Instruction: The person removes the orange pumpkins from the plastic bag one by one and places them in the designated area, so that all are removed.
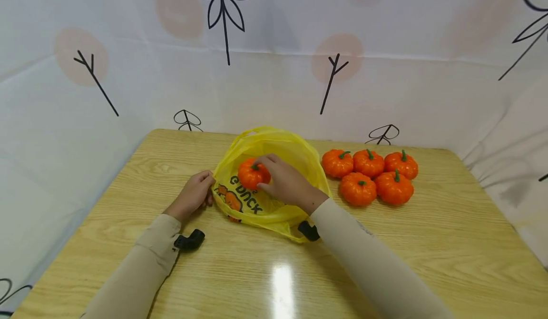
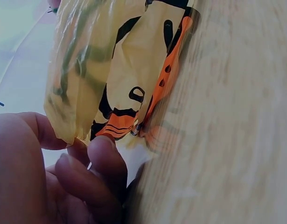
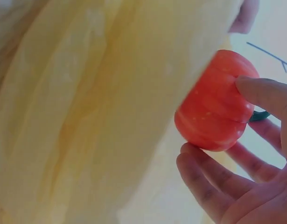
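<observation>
A small orange toy pumpkin [image 1: 249,174] with a green stem is in my right hand [image 1: 286,181], within the mouth of a yellow plastic bag [image 1: 274,143]. Thumb and fingers hold its sides in the right wrist view, where the bag covers part of the pumpkin [image 3: 215,102]. My left hand [image 1: 194,194] pinches the left edge of the bag's opening, low by the table. Up close in the left wrist view, the thin film of the bag [image 2: 82,70] meets the curled fingers [image 2: 106,158]. Black lettering and a duck print show on the bag.
Several more orange pumpkins [image 1: 357,189] stand in two rows on the wooden table [image 1: 222,271], right of the bag. A white cloth [image 1: 274,95] with line-drawn plants hangs behind the table. Black devices [image 1: 190,241] sit at both wrists.
</observation>
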Demonstrator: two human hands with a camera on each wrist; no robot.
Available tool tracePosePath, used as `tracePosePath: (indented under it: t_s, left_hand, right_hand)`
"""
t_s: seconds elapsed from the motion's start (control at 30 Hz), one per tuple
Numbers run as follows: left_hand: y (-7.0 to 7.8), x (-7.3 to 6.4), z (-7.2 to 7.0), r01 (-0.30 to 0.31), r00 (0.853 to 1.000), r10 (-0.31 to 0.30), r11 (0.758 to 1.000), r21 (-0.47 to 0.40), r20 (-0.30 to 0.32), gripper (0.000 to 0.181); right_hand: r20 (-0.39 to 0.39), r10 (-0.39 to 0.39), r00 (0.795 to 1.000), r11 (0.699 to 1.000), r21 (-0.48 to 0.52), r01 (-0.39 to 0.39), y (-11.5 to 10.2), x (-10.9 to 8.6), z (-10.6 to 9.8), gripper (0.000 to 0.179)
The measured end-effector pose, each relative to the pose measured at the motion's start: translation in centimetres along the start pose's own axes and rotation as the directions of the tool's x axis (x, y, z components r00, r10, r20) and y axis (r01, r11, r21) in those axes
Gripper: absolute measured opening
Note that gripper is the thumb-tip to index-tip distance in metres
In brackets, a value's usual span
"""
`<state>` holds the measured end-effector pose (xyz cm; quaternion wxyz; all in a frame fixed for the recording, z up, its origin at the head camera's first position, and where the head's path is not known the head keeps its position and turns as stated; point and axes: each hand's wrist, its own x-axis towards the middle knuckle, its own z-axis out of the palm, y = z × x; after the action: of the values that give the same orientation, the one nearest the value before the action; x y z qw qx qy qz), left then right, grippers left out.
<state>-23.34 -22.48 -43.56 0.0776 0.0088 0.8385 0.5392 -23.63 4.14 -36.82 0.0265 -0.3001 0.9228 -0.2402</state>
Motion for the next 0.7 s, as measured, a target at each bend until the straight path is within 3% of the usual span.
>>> tracePosePath:
  t_s: [0.3,0.7]
  left_hand:
    - [0.2,0.1,-0.1,-0.003,1.0,0.003,1.0,0.008,-0.001,0.026]
    - [0.1,0.1,-0.1,0.007,1.0,-0.007,1.0,0.008,0.005,0.024]
  right_hand:
    - [-0.052,-0.085,0.995,0.996,-0.026,0.084,-0.2,-2.2,-0.8,0.052]
    - [-0.098,-0.088,0.991,0.995,-0.061,0.082,0.3,-5.2,-1.8,0.054]
